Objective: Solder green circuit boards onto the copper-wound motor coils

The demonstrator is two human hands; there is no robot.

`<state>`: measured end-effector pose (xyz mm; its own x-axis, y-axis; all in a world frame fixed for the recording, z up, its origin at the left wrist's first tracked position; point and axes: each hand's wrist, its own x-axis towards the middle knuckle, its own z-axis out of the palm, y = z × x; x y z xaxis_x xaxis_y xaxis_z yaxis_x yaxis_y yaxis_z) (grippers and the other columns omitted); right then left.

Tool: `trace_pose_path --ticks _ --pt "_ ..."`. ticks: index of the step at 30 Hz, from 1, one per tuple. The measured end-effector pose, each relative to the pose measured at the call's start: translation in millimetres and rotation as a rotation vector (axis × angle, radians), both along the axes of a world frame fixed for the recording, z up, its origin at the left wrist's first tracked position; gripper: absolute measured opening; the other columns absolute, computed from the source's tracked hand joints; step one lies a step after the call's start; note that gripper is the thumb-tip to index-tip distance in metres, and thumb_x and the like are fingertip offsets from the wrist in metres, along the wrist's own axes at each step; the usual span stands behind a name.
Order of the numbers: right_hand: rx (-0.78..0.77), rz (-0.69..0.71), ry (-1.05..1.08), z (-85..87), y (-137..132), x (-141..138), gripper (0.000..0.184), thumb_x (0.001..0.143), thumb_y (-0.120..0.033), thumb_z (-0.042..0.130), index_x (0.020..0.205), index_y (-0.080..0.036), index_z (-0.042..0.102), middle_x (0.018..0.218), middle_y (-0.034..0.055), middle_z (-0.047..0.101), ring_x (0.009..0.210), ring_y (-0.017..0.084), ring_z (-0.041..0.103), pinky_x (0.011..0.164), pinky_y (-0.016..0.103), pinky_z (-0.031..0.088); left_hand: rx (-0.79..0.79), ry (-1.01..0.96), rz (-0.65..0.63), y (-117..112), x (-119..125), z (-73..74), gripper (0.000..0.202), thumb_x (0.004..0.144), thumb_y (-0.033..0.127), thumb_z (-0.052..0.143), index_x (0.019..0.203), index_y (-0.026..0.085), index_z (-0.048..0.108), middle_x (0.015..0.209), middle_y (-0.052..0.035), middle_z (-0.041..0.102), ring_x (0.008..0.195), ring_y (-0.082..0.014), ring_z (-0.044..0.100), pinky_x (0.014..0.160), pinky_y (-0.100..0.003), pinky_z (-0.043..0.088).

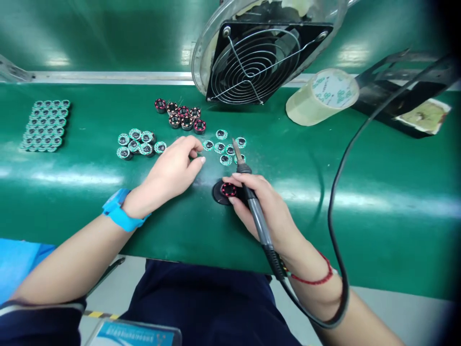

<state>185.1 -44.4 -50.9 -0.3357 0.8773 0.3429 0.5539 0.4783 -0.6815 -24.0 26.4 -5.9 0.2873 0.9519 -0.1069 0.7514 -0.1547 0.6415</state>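
Observation:
My right hand (268, 206) is closed around a soldering iron (257, 216), its metal tip pointing away from me over loose boards. The thumb and a fingertip of that hand also touch a small red-and-black coil core (228, 190), which sits on a round black base (217, 193). My left hand (178, 166) hovers just left of several round green circuit boards (220, 148). Its fingers are curled, with thumb and index finger apart and nothing visible between them. Beside its wrist side stand several coil cores topped with green boards (134, 146).
Several bare red-and-black coil cores (186, 123) stand farther back. A block of green boards (45, 126) lies at far left. A caged fan (252, 67) overhangs the back; a tape roll (317, 98) and an iron stand (392, 105) are at right. The iron's cable (333, 192) loops over my right forearm.

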Motion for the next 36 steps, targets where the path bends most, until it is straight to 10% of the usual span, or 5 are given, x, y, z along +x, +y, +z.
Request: trace_pose_path --ticks 5,13,18,25,36 --pt "0.006 -0.053 0.064 3.2 -6 5 0.055 0.084 -0.016 0.060 0.135 -0.027 0.043 0.121 0.0081 0.066 0.111 0.024 0.062 0.090 0.042 0.054 0.120 0.210 0.003 7 18 -10.0 0.035 0.092 0.025 0.048 0.122 0.008 0.054 0.106 -0.0117 0.061 0.098 -0.0237 0.058 0.087 -0.040 0.048" --pt "0.093 -0.097 0.045 8.5 -10 6 0.049 0.085 -0.014 0.057 0.131 -0.026 0.046 0.113 0.0075 0.069 0.099 0.023 0.065 0.082 0.041 0.056 0.159 0.121 0.074 17 23 -11.9 0.012 0.082 0.012 0.055 0.094 0.012 0.055 0.098 -0.0089 0.059 0.088 -0.0190 0.056 0.084 -0.037 0.047" --pt "0.127 -0.116 0.047 21.6 -9 -1 0.052 0.085 -0.012 0.058 0.133 -0.027 0.044 0.116 0.0074 0.069 0.103 0.023 0.065 0.080 0.040 0.056 -0.235 -0.428 -0.078 6 18 9.2 0.010 0.082 0.019 0.059 0.091 0.014 0.059 0.075 0.0010 0.057 0.067 -0.0093 0.052 0.065 -0.025 0.045" --pt "0.184 -0.056 -0.038 36.4 -6 -12 0.046 0.089 -0.017 0.053 0.132 -0.031 0.046 0.101 0.0027 0.071 0.092 0.021 0.063 0.074 0.037 0.051 -0.558 -0.595 -0.240 -16 19 28.4 0.050 0.083 0.017 0.058 0.129 0.020 0.038 0.074 0.0030 0.056 0.069 -0.0116 0.059 0.066 -0.027 0.049" --pt "0.030 -0.228 0.141 17.4 -11 6 0.059 0.083 -0.018 0.066 0.135 -0.029 0.041 0.110 0.0054 0.065 0.097 0.019 0.065 0.088 0.038 0.056 0.077 0.049 -0.451 -41 23 -8.5 0.030 0.089 0.017 0.054 0.118 0.012 0.054 0.111 -0.0108 0.054 0.100 -0.0228 0.047 0.089 -0.041 0.045"
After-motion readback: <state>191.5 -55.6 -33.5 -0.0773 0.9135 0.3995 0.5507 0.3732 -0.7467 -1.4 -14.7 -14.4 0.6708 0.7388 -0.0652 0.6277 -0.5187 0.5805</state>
